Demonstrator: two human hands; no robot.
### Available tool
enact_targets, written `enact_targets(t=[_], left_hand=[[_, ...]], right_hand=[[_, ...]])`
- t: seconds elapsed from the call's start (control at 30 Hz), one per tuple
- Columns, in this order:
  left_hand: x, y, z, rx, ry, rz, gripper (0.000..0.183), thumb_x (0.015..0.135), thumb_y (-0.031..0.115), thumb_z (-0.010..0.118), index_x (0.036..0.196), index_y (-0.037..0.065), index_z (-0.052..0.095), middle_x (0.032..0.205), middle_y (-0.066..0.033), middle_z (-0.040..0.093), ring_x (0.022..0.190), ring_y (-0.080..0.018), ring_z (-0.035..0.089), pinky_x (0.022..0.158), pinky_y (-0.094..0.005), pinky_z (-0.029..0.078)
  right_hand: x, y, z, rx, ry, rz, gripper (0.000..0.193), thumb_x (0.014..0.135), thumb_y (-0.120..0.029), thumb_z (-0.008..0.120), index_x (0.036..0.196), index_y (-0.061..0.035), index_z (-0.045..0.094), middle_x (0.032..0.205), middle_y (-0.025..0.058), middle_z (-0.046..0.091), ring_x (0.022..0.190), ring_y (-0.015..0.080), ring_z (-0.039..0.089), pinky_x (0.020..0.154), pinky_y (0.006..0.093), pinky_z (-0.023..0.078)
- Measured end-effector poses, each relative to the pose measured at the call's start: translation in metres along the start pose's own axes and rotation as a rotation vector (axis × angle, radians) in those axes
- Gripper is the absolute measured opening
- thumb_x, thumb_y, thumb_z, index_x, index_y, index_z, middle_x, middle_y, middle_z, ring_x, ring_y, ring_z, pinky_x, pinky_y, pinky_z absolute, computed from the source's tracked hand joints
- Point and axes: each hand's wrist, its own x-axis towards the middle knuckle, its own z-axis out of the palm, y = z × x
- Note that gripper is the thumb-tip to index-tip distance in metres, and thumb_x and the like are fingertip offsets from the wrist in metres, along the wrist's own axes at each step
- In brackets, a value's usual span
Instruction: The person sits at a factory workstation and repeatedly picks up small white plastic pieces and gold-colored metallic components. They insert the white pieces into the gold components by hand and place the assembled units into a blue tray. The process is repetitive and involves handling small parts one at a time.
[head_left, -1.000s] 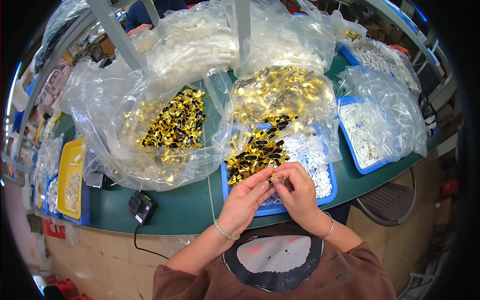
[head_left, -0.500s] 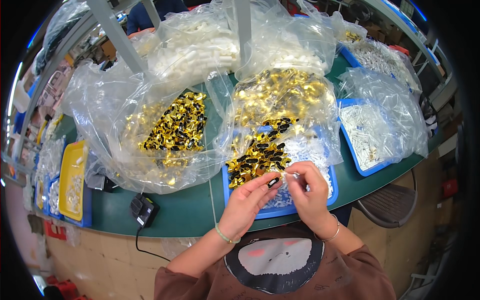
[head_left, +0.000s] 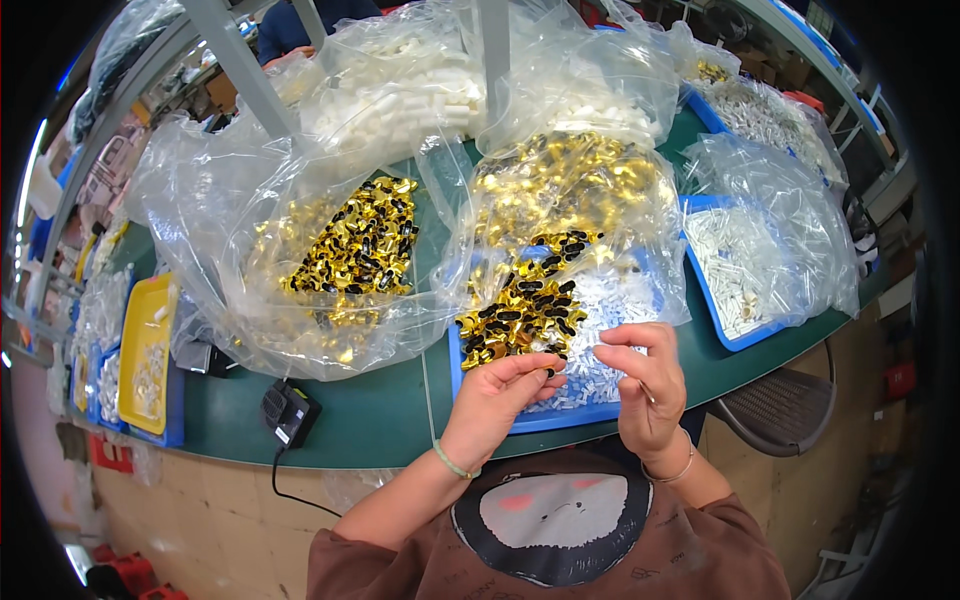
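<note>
My left hand [head_left: 498, 402] pinches a small gold-and-black metal part [head_left: 550, 372] between thumb and fingertips, so most of it is hidden. To its right, my right hand [head_left: 652, 388] is raised with index and middle fingers stretched out, apart from the thumb. A thin pale spot by that thumb is too small to make out. Both hands hover over the near side of a blue tray [head_left: 565, 417]. Inside it, gold-and-black parts [head_left: 520, 312] lie heaped at the left and small white plastic pieces [head_left: 600, 378] at the right.
A clear bag [head_left: 220, 290] of gold-and-black parts lies left on the green table [head_left: 370, 425]. Bags of white cylinders [head_left: 400, 110] stand behind, near a grey post [head_left: 494, 70]. Another blue tray [head_left: 712, 310] is right, a yellow tray [head_left: 133, 375] left, beside a black corded device [head_left: 288, 412].
My right hand has drawn away from the part and moved right, its fingers spreading. My left hand keeps its pinch, the part now turned and more covered by the fingers.
</note>
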Motion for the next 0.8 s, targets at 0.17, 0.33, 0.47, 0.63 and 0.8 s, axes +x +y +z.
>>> enact_targets(t=[0.17,0.33,0.47,0.63,0.8], left_hand=[[-0.002,0.001,0.0,-0.031,0.005,0.014,0.028,0.1,0.009,0.057,0.125,-0.002,0.062,0.12,-0.013,0.067,0.104,-0.0166,0.068,0.09,-0.0256,0.055],[0.003,-0.003,-0.01,-0.019,0.067,0.02,0.028,0.102,0.01,0.053,0.125,-0.003,0.061,0.122,-0.0122,0.066,0.103,-0.0164,0.067,0.09,-0.0271,0.055],[0.003,0.0,-0.006,-0.053,0.116,0.05,0.028,0.102,0.008,0.051,0.125,-0.003,0.061,0.122,-0.0113,0.066,0.099,-0.0152,0.067,0.089,-0.0273,0.055],[0.001,0.0,-0.006,-0.072,0.132,0.073,0.027,0.1,0.004,0.05,0.122,-0.003,0.064,0.118,-0.0109,0.068,0.095,-0.0129,0.067,0.086,-0.0256,0.054],[0.003,-0.003,-0.011,0.056,0.104,0.055,0.027,0.1,0.005,0.05,0.121,-0.003,0.065,0.118,-0.0086,0.068,0.102,-0.0145,0.067,0.09,-0.0252,0.052]], right_hand=[[-0.013,0.002,-0.003,0.206,0.059,0.107,0.027,0.102,-0.025,0.054,0.108,-0.0029,0.067,0.099,0.0149,0.063,0.077,0.0202,0.059,0.065,0.0302,0.049],[-0.016,-0.004,-0.002,0.239,0.067,0.232,0.013,0.096,-0.008,0.061,0.105,0.0,0.065,0.107,0.0158,0.06,0.08,0.0219,0.063,0.072,0.0283,0.052],[-0.012,-0.001,0.003,0.256,-0.039,0.116,0.019,0.088,0.004,0.065,0.107,0.0022,0.065,0.111,0.0181,0.064,0.09,0.0263,0.067,0.082,0.0306,0.053],[-0.014,-0.006,-0.003,0.301,-0.109,0.173,0.026,0.084,0.006,0.068,0.109,-0.0002,0.065,0.109,0.0175,0.071,0.096,0.0276,0.07,0.081,0.0341,0.056],[-0.009,-0.007,-0.002,0.243,-0.222,0.002,0.028,0.078,0.007,0.073,0.104,-0.0013,0.064,0.106,0.0154,0.073,0.092,0.0304,0.072,0.077,0.0357,0.058]])
